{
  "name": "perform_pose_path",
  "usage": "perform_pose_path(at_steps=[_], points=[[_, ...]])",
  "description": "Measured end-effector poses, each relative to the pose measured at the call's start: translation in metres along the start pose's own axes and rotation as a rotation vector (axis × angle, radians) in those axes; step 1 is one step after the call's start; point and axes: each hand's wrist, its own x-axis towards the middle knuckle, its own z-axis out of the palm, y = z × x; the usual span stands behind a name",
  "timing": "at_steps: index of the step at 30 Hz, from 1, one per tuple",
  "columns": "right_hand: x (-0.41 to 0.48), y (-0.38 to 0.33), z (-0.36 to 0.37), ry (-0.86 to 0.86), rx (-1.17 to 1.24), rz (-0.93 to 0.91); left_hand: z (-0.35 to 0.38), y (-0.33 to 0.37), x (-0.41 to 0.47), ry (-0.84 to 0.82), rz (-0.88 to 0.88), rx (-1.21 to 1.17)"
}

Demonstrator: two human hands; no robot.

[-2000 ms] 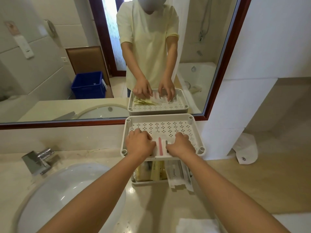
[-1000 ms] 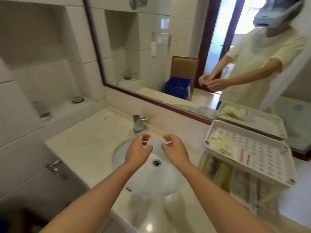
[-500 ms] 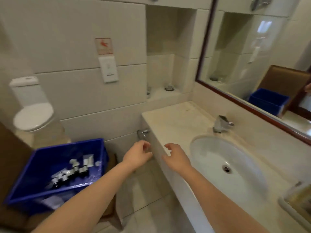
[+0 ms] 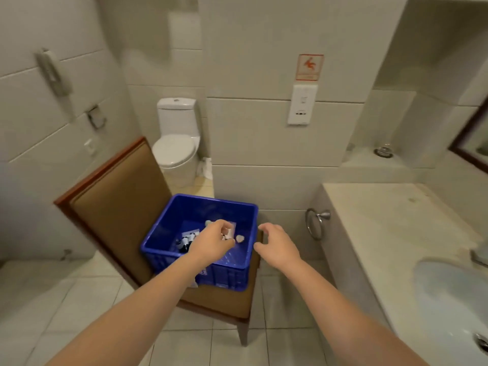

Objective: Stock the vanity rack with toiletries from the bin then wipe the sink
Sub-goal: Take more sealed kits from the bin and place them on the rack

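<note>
My view has swung left from the sink (image 4: 449, 299) to the blue bin (image 4: 200, 233) on the chair (image 4: 118, 207). My left hand (image 4: 214, 241) dips inside, fingers curled among toiletries (image 4: 187, 240); whether it grips, I cannot tell. My right hand (image 4: 277, 247) hovers loosely spread just right of the bin.

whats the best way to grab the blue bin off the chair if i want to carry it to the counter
Judging by its shape, grip the blue bin by its thick rolled rim on two opposite sides, one hand each, coming down from above. It sits open-topped and level on the chair seat, so the rim is exposed all round. The left hand is over the inside now; the right hand hovers just outside the right rim.
</note>
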Motion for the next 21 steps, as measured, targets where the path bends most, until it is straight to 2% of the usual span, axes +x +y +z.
perform_pose_path(at_steps=[11, 21], points=[[0.116, -0.064, 0.071, -0.207, -0.059, -0.116, -0.060, -0.087, 0.058, 0.073, -0.178, -0.050], [0.260, -0.078, 0.133, -0.340, -0.014, -0.077, -0.085, -0.154, 0.170, 0.004, -0.329, -0.030]])
